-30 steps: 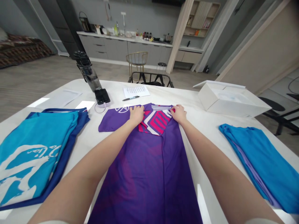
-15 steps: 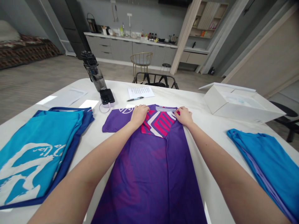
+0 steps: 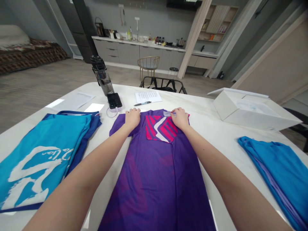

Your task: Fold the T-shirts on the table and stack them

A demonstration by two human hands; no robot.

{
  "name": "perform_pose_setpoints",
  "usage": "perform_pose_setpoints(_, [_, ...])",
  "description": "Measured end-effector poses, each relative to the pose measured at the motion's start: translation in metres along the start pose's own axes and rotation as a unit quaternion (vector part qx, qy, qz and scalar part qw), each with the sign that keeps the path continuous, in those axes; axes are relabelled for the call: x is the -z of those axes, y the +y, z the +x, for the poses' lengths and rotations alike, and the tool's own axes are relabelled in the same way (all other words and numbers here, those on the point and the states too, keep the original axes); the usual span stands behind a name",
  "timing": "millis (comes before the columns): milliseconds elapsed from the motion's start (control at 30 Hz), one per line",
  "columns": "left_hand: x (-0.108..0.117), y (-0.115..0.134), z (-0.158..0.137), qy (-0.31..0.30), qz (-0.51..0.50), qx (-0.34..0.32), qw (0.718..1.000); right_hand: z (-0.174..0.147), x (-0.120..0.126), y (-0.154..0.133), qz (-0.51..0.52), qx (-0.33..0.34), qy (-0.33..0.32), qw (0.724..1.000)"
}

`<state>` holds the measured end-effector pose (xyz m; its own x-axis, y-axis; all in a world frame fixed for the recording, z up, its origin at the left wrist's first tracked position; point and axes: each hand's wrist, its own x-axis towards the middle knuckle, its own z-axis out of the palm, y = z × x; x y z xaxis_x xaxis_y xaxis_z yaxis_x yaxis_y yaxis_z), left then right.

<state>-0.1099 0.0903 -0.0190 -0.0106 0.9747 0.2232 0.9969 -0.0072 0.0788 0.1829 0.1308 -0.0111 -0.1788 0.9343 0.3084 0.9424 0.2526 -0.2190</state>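
Observation:
A purple T-shirt [image 3: 149,173] lies spread lengthwise in front of me, its collar end away from me. A pink-striped sleeve with a white zigzag [image 3: 160,130] is folded inward over its upper part. My left hand [image 3: 132,118] is closed on the far edge by the shoulder, where the plain purple sleeve [image 3: 117,124] sticks out to the left. At the collar, my right hand [image 3: 180,118] pinches the cloth near the pale neck label, its thumb and fingers together. Fingertips of the left hand are partly hidden.
Folded blue shirts [image 3: 53,134] lie at left on the white table [image 3: 199,112], another blue pile [image 3: 276,163] at right. Beyond are a water bottle [image 3: 103,77], phone [image 3: 114,100], pen [image 3: 142,104], printed sheet [image 3: 148,96] and open white box [image 3: 252,117].
My left hand has shifted left along the shoulder towards the sleeve, covering its white emblem. My right hand has moved left from the folded edge to the collar. The view has tilted slightly.

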Motion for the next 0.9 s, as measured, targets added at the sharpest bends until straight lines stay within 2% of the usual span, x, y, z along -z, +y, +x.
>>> perform_pose_setpoints(100, [0.004, -0.030, -0.007, -0.025, 0.050, -0.008, 0.998, 0.010, -0.016, -0.058, 0.075, 0.111, -0.070, 0.989])
perform_pose_setpoints(167, [0.008, -0.043, -0.013, -0.029, 0.067, -0.024, 0.997, 0.018, -0.029, -0.095, 0.104, 0.158, -0.109, 0.976])
perform_pose_setpoints(300, [0.016, -0.050, -0.020, -0.026, 0.077, -0.026, 0.996, 0.031, -0.049, -0.138, 0.069, 0.151, -0.159, 0.973])
perform_pose_setpoints(433, [0.024, -0.052, -0.025, -0.031, 0.070, -0.030, 0.997, 0.041, -0.056, -0.144, 0.040, 0.127, -0.164, 0.977])
perform_pose_setpoints(533, [0.035, -0.056, -0.028, -0.011, 0.081, -0.052, 0.995, 0.046, -0.057, -0.138, 0.052, 0.131, -0.169, 0.976])
perform_pose_setpoints(667, [0.069, -0.055, -0.029, 0.019, 0.045, -0.067, 0.997, 0.050, -0.060, -0.133, 0.110, 0.142, -0.112, 0.977])
perform_pose_setpoints(733, [0.092, -0.048, -0.026, 0.027, -0.036, -0.051, 0.998, 0.050, -0.060, -0.131, 0.156, 0.136, -0.067, 0.976])
perform_pose_setpoints(800, [0.114, -0.035, -0.020, 0.018, -0.170, -0.039, 0.985, 0.050, -0.056, -0.128, 0.203, 0.125, -0.040, 0.970])
perform_pose_setpoints(900, [0.128, -0.003, -0.008, -0.007, -0.388, -0.035, 0.921, 0.046, -0.041, -0.115, 0.271, 0.087, -0.036, 0.958])
